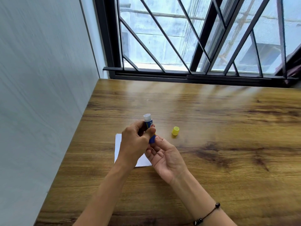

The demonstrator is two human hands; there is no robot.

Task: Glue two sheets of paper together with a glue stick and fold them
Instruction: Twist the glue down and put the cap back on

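Glue stick (149,123) is uncapped, gripped in your left hand (136,142) above the paper (118,144); your right hand (164,154) pinches its base. Yellow cap (175,130) lies beside. Next, probably twist the glue out, then rub it on the paper.

Bright daylight from window (195,38); glare streaks on table (211,128); wall (40,79) motion-blurred.

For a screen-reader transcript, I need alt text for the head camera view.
A left hand holds an uncapped blue glue stick above white paper on a wooden table, while the right hand touches its base. The yellow cap lies just right, below a barred window.
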